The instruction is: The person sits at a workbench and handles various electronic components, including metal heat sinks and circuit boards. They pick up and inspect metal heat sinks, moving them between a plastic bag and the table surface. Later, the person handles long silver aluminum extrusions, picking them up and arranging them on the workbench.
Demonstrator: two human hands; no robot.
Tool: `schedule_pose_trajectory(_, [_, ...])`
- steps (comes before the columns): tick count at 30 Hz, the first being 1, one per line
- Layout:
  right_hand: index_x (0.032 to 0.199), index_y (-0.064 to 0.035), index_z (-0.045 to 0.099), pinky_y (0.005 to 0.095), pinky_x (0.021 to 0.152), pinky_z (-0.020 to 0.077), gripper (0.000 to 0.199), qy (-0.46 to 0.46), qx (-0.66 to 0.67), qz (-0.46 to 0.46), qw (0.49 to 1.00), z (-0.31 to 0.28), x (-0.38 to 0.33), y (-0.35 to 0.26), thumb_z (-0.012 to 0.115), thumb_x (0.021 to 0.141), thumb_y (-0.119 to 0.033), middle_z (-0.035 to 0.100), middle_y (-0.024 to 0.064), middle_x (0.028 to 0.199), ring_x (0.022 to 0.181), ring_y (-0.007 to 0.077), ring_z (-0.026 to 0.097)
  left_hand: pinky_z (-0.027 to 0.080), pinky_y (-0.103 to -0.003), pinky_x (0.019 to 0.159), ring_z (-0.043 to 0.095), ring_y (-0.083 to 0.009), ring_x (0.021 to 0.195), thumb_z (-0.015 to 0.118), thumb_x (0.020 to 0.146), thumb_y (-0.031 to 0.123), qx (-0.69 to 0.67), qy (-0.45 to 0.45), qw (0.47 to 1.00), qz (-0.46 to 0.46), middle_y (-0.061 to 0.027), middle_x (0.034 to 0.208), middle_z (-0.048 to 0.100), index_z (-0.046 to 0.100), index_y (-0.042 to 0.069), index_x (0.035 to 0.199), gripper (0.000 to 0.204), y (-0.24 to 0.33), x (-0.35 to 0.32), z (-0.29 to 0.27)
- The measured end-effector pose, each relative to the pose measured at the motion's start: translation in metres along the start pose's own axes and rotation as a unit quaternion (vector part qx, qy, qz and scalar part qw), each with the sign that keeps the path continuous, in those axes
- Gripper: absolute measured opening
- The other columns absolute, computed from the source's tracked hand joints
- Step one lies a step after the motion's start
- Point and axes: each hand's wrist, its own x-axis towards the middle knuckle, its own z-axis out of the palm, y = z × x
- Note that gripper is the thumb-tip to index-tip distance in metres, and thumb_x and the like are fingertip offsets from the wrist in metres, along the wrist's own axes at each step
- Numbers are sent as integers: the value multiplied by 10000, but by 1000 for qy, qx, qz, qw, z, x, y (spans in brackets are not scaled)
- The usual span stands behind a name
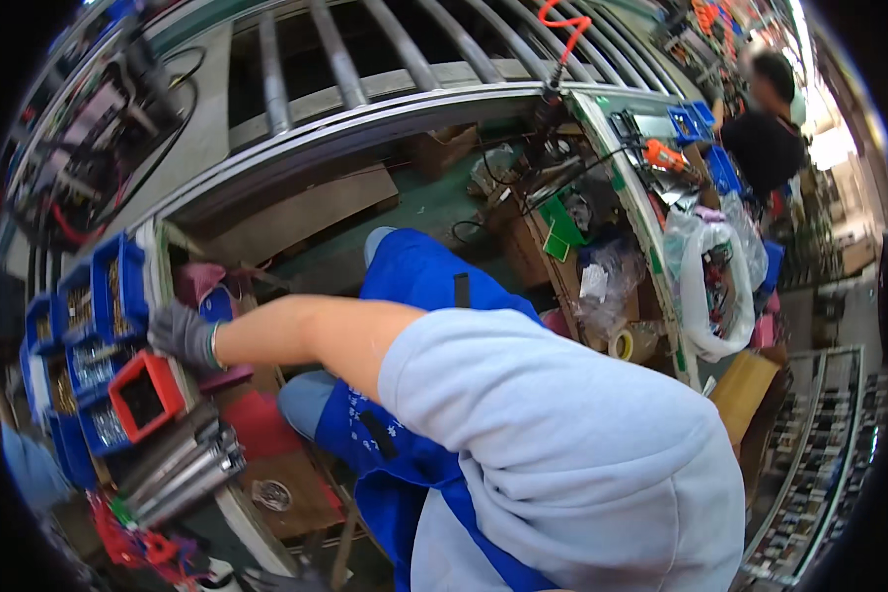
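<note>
1. The person's right hand [183, 335], in a grey glove, reaches across to the inner edge of the left bench [247, 528]; its fingers are largely hidden, so whether it grasps anything cannot be told.
2. The red bin [166, 383] sits close to that inner edge, just beside the right hand, with dark contents inside.
3. Blue bins [98, 286] stand in a cluster farther from the inner edge, several holding small brass-coloured or silvery parts.
4. Silvery metal bars [183, 474] lie together beside the red bin, their ends near the inner edge.
5. A dark gloved left hand [291, 577] shows partly beside the bench's lower end; its grip cannot be made out.
6. A blue apron [454, 271] covers the person's lap.
7. On the right bench [651, 261], an orange tool [665, 156] lies near the far end, while a white bag [696, 306] bulges by the outer edge.
8. Beyond the benches runs a roller conveyor [402, 44].
</note>
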Motion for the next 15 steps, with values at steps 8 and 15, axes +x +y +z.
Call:
schedule_pose_trajectory(8, [1188,-50,575,481,933,390,686,-206,193,53,958,-141,-29,38,714,645,-447,552,144,1206,1118,308,529,459,-462,929,583,-328,1096,610,828,621,-155,-16,982,106,-207,1268,546,380,1,1393,870,90,79,25])
schedule_pose_trajectory(15, [1094,-147,629,437,749,518,443,-197,-94,204,954,-468,-214,311,710,696,-323,636,100,1009,936,294,634,469,-438,876,599,-303,1029,613,842,596,-358,-244,885,167,-190,1192,572,425,0,1334,796,232,156,44])
